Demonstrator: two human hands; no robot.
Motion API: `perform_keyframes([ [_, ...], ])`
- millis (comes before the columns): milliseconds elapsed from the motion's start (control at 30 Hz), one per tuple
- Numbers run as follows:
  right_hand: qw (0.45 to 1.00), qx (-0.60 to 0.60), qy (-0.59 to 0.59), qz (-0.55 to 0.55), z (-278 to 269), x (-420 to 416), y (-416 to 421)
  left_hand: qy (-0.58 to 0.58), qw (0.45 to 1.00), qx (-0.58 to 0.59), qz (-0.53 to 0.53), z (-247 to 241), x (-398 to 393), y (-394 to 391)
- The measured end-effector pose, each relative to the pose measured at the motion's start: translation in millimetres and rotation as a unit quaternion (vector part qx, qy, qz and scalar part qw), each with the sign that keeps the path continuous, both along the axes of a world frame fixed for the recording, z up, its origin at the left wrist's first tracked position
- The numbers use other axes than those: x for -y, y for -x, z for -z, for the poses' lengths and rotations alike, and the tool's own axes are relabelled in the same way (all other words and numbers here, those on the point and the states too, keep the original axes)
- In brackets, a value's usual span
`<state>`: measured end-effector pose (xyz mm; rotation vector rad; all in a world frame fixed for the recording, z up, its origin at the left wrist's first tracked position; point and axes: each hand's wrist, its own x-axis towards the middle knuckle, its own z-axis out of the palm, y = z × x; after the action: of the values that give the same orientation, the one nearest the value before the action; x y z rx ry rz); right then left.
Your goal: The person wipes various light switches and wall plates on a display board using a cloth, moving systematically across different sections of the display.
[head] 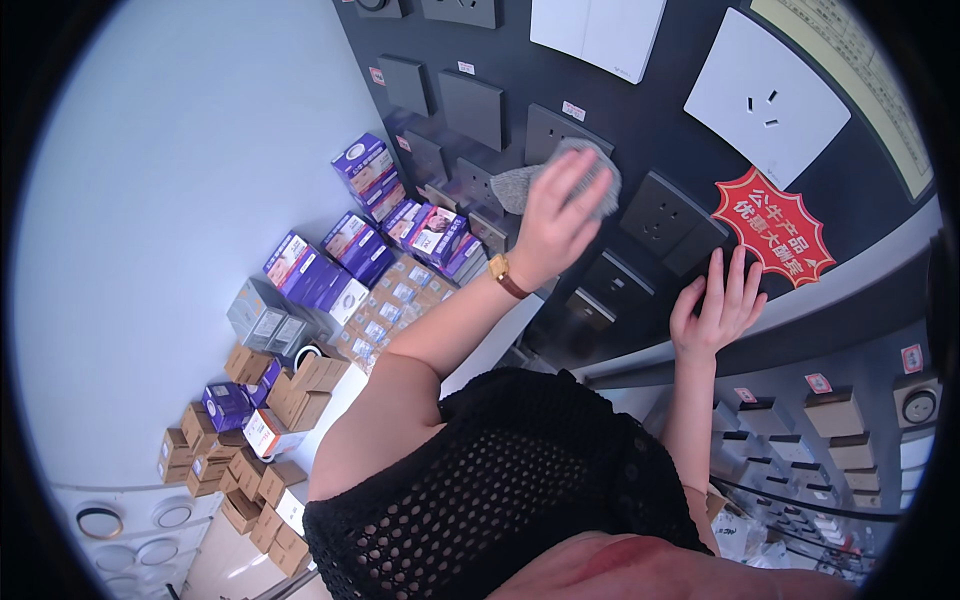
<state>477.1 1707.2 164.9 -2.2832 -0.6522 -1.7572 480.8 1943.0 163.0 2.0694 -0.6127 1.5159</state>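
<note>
My left hand (pixel 566 206), with a gold watch (pixel 498 265) on a brown strap at the wrist, presses a grey cloth (pixel 516 187) against an upright dark display panel (pixel 645 139). The cloth partly covers a dark grey wall socket (pixel 544 127). Another dark grey socket plate (pixel 667 221) is mounted to its right. Beside that plate's lower right corner, my right hand (pixel 712 304) rests against the panel, fingers spread and holding nothing. Its fingertips lie close to a red starburst sign (pixel 776 225) bearing writing.
Purple product boxes (pixel 360 244) and small brown cartons (pixel 300 390) stand stacked along the pale wall at left. Above my hands are a large white socket plate (pixel 765 97) and a white switch plate (pixel 596 34). A second panel (pixel 810 382) with switches stands at lower right.
</note>
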Motion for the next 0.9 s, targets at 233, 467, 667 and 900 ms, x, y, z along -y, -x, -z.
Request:
perform_keyframes([
  [233, 1.0, 0.007, 0.002, 0.003, 2, 1, -1, 0.151, 0.987, -0.007, -0.052, -10, -8, -7],
  [467, 1.0, 0.009, 0.002, -0.002, 2, 2, -1, 0.039, 0.998, -0.029, -0.036, 29, -7, 2],
  [667, 1.0, 0.004, -0.002, 0.002, 3, 3, -1, 0.019, 0.998, -0.056, 0.026, 33, 7, 15],
  [900, 1.0, -0.004, 0.002, -0.009, 3, 2, -2, 0.03, 0.995, -0.037, 0.09, -6, 58, 19],
])
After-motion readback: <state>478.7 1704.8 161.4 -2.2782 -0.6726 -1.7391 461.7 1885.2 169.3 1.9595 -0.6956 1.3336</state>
